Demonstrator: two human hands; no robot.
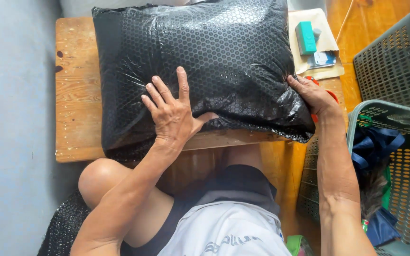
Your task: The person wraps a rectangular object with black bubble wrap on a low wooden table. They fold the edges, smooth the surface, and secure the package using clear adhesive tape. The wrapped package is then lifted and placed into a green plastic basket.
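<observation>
While both hands press it, the black bubble-wrap package (205,61) lies flat on the wooden bench (74,95).
Left hand (174,114): fingers spread flat on the near face, gripping nothing. Right hand (312,95): fingers clasp the package's right edge, beside the grey baskets (395,71).

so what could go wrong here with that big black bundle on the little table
The bubble-wrapped bundle overhangs the wooden table at the near edge, so it might slide off toward the knees. The left hand pressing flat could pop bubbles. The right hand pushing at its side could shove it across the table.
</observation>
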